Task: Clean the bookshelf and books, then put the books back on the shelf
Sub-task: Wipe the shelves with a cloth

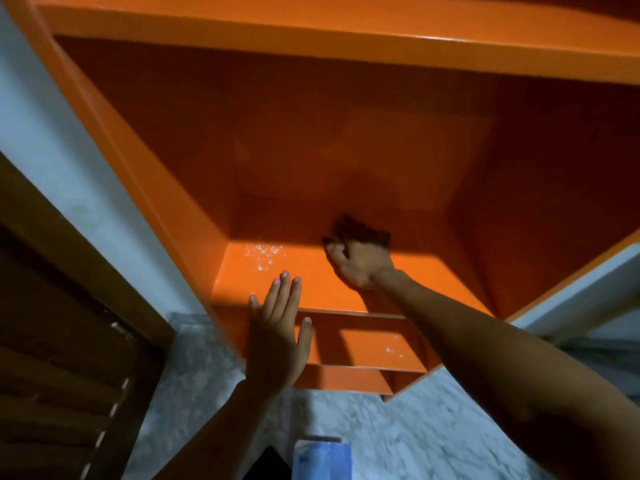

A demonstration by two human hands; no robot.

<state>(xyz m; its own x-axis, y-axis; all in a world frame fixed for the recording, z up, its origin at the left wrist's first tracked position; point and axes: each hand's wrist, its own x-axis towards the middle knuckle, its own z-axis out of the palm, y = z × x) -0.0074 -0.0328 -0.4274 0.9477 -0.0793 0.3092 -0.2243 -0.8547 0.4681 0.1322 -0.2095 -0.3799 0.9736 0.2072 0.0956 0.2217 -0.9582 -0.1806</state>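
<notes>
Deep inside the orange bookshelf, the right hand grips a dark cloth; at its front edge, the left hand hovers flat, fingers straight.

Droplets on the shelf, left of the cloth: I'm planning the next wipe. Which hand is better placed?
Probably right: the right hand already holds the cloth on the shelf, beside the droplets. The left hand is open and empty.

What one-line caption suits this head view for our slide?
Right hand wipes the orange shelf with a dark cloth, left hand flat at its front edge.
</notes>
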